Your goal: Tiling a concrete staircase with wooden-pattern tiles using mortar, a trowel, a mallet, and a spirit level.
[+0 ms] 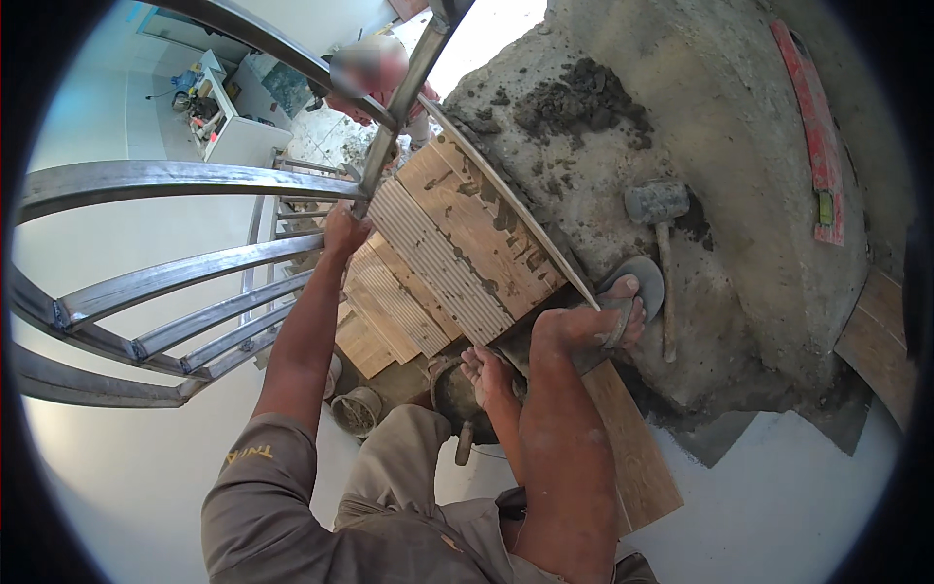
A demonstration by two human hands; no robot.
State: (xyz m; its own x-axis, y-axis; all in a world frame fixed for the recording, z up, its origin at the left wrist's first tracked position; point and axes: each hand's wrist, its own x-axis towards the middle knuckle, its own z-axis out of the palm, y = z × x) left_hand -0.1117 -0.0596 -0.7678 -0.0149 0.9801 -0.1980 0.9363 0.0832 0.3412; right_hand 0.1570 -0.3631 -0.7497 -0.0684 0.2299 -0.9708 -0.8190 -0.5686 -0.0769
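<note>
My left hand (345, 231) is closed round the metal railing (377, 161) at an upright post beside the stairs. Below it descend wood-look stair tiles (467, 209) with a ribbed front strip and grey mortar smears. A thin tile (520, 209) stands on edge along their right side. My right hand (489, 378) is open, fingers apart, over a dark bucket (443, 384) just beneath the tile's near edge. A wooden tool handle (464, 444) sticks out by that bucket; the tool's other end is hidden.
On the rough cement at right lie a rubber mallet (657, 201), a mortar heap (589, 102) and a red spirit level (812, 136). My sandalled foot (623, 311) rests there. A smaller bucket (357, 411) stands lower left. Another person (389, 102) is down the stairs.
</note>
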